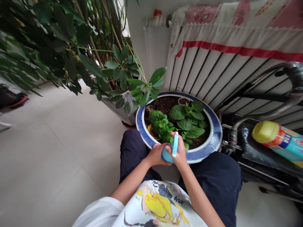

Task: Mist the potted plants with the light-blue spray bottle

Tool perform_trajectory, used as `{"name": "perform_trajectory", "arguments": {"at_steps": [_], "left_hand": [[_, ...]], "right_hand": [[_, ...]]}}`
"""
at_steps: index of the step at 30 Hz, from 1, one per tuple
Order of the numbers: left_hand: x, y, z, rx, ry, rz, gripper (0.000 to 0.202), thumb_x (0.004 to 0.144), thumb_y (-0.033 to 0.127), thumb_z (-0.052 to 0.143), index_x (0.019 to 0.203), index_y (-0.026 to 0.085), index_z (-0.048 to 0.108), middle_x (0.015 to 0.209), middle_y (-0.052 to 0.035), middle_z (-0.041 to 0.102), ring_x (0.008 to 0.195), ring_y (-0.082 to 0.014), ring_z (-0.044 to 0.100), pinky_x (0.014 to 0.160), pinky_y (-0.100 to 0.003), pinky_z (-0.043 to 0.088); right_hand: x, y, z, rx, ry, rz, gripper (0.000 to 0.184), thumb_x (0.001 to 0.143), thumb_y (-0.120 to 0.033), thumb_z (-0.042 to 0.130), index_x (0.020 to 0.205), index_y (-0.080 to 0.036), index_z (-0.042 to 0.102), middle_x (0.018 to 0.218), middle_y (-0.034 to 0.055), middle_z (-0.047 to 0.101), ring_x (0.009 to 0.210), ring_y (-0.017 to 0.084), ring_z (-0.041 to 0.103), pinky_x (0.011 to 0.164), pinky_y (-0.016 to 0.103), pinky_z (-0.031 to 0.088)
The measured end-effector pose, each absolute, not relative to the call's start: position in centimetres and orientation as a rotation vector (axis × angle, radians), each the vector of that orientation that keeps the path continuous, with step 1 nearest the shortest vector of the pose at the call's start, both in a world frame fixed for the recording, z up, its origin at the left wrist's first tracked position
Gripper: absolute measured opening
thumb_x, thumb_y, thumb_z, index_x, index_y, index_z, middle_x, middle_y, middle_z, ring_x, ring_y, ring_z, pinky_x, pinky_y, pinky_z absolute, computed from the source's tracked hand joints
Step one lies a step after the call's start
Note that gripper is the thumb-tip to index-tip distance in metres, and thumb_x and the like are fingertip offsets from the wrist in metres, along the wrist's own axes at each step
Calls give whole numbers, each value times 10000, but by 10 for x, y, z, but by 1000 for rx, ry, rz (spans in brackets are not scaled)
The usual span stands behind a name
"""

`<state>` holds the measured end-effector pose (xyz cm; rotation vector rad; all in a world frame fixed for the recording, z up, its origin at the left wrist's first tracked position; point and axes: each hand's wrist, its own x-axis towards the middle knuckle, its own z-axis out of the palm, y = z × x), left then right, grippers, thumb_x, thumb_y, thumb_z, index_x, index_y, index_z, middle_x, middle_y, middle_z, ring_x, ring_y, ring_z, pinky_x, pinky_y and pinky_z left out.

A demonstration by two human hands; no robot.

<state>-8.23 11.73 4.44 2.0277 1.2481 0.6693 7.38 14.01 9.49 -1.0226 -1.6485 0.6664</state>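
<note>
My left hand and my right hand both hold a small light-blue tool with a rounded body and an upright flat handle. I hold it at the near rim of a wide blue-and-white ceramic planter. The planter is filled with dark soil and broad-leaved green plants. My right thumb rests along the handle. My left hand cups the rounded body from the left. My knees in dark trousers flank the planter.
A tall leafy plant in a striped pot stands left of the planter. A white radiator draped with cloth stands behind. A bicycle and a yellow-capped bottle are on the right. Pale tiled floor spreads left.
</note>
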Motion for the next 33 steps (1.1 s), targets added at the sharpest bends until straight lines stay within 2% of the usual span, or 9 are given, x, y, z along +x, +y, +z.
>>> {"name": "perform_trajectory", "arguments": {"at_steps": [5, 12, 19, 21, 24, 26, 33], "left_hand": [[-80, 117, 47, 2039, 1254, 644, 988, 510, 606, 829, 1338, 236, 439, 1317, -103, 595, 1207, -314, 557, 1097, -488, 310], [-79, 117, 48, 2079, 1324, 548, 1051, 512, 601, 830, 1395, 243, 386, 1359, -123, 565, 1253, -329, 527, 1126, -530, 256], [-79, 116, 45, 2130, 1314, 587, 1031, 527, 619, 813, 1381, 222, 392, 1330, -125, 577, 1228, -325, 542, 1112, -533, 279], [-79, 116, 47, 2121, 1311, 609, 1000, 535, 609, 812, 1360, 214, 410, 1294, -119, 597, 1203, -318, 557, 1113, -526, 280], [-80, 116, 50, 2127, 1306, 628, 910, 538, 579, 811, 1292, 205, 465, 1204, -108, 638, 1131, -307, 594, 1107, -513, 286], [-80, 115, 51, 2160, 1296, 638, 878, 528, 573, 808, 1254, 195, 490, 1153, -105, 652, 1085, -305, 611, 1083, -504, 311], [-76, 102, 52, 2348, 1308, 778, 952, 505, 716, 729, 1232, 137, 522, 1056, -141, 687, 965, -322, 651, 950, -490, 398]], "right_hand": [[71, 139, 107, -1151, -1637, 511, 314, 801, -366, 640, 1060, -198, 585, 978, 79, 619, 898, 248, 622, 791, 397, 510], [70, 136, 115, -1171, -1600, 432, 96, 821, -282, 595, 863, -199, 570, 786, 25, 595, 726, 190, 592, 687, 323, 476], [69, 134, 115, -1207, -1589, 419, 81, 828, -276, 579, 805, -202, 556, 736, 18, 589, 683, 185, 575, 659, 324, 468], [69, 135, 115, -1186, -1611, 443, 96, 823, -283, 584, 868, -199, 575, 795, 37, 608, 737, 202, 596, 691, 340, 486], [70, 137, 116, -1152, -1652, 486, 269, 822, -319, 594, 1060, -195, 584, 998, 92, 637, 915, 248, 621, 800, 394, 506], [71, 137, 117, -1163, -1631, 506, 329, 825, -333, 598, 1124, -200, 570, 1078, 107, 631, 970, 259, 618, 836, 411, 504], [71, 125, 133, -1164, -1609, 553, 120, 769, -232, 613, 883, -204, 588, 830, 33, 618, 766, 203, 602, 723, 343, 493]]}}
